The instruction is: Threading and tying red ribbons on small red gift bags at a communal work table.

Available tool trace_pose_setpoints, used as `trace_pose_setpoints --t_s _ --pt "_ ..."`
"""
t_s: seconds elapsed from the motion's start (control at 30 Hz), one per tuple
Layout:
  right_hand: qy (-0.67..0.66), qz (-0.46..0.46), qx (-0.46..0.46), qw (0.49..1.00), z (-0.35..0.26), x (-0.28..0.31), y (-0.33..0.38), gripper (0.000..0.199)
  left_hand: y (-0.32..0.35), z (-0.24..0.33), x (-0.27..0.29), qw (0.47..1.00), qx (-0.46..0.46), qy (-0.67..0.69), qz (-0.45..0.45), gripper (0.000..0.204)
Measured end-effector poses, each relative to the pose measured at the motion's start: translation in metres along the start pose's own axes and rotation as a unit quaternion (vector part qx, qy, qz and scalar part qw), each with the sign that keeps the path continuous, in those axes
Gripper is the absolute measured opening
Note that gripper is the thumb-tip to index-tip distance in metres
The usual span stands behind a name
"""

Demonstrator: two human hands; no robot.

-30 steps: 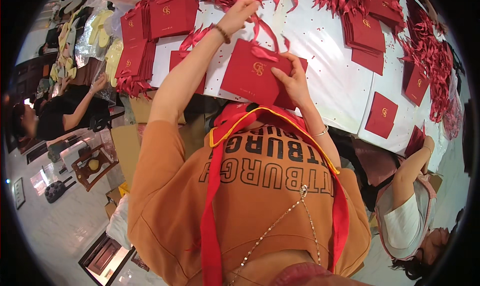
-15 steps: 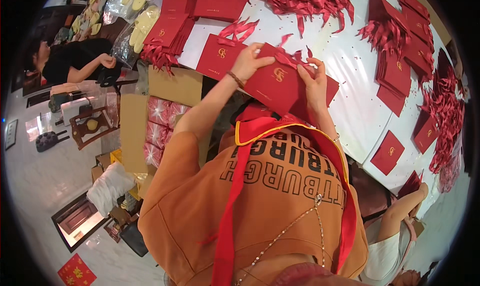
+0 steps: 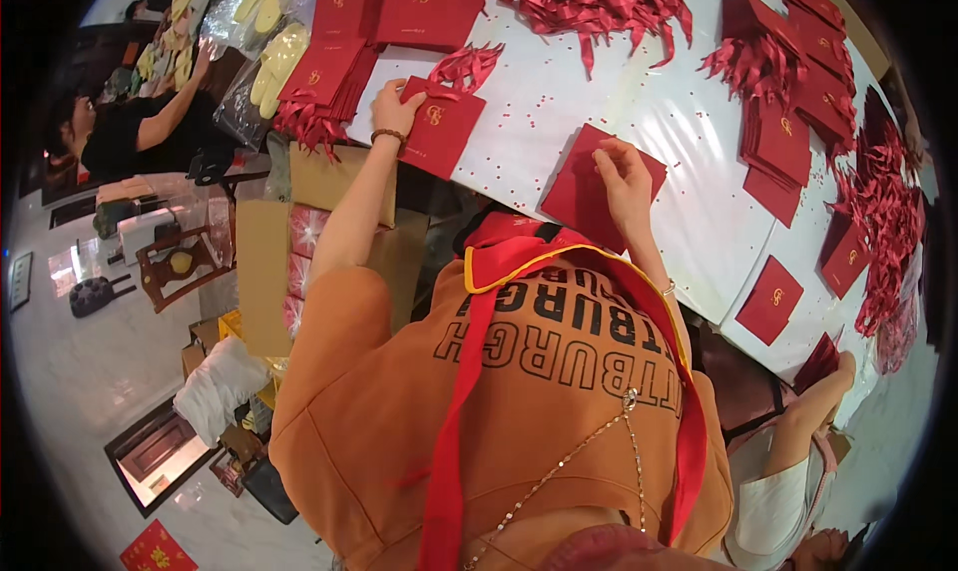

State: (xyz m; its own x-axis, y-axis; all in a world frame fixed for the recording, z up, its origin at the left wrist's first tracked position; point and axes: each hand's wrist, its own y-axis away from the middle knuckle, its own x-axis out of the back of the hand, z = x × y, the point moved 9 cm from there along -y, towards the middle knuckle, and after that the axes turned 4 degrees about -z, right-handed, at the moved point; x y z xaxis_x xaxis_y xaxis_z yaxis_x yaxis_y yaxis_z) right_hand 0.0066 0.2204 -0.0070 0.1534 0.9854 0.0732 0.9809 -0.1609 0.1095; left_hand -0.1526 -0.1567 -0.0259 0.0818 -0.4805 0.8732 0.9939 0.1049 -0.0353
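Note:
My left hand point(image 3: 392, 108) grips the upper left corner of a red paper gift bag point(image 3: 439, 137) with a gold emblem, its thumb on top. The bag lies at the table's near left edge, and a red ribbon runs along its upper edge. Loops of red ribbon point(image 3: 469, 67) stick out just beyond it. To the right, my right hand point(image 3: 626, 180) is over plain-faced red bags point(image 3: 577, 180) at the near edge. Its fingers are bent and slightly apart, the tips at the top bag's surface, with nothing visible between them.
Stacks of red bags point(image 3: 334, 67) stand at the far left, and more point(image 3: 778, 137) at the right. A ribbon heap point(image 3: 609, 12) lies at the back. Tiny red bits dot the white table point(image 3: 689, 242). An open carton point(image 3: 264, 272) sits at left. Another person's arm point(image 3: 813, 401) reaches in at lower right.
My left hand has carried the emblem bag leftward, over where another bag lay. My right hand has let go of it and stayed near the bags on the right.

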Motion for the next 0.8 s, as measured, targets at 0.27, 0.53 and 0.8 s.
trace_pose_setpoints --t_s 0.27,0.53,0.8 --pt "0.426 0.034 0.222 0.877 -0.043 0.003 0.005 0.041 0.022 0.191 -0.034 0.922 -0.385 0.014 0.032 0.018" --pt "0.430 0.021 0.178 0.885 -0.011 0.006 0.000 0.052 0.022 0.268 -0.162 0.825 -0.534 -0.143 -0.119 0.021" --pt "0.406 0.035 0.166 0.898 -0.004 0.012 -0.001 0.050 0.092 0.222 -0.127 0.812 -0.512 0.021 -0.277 0.016"
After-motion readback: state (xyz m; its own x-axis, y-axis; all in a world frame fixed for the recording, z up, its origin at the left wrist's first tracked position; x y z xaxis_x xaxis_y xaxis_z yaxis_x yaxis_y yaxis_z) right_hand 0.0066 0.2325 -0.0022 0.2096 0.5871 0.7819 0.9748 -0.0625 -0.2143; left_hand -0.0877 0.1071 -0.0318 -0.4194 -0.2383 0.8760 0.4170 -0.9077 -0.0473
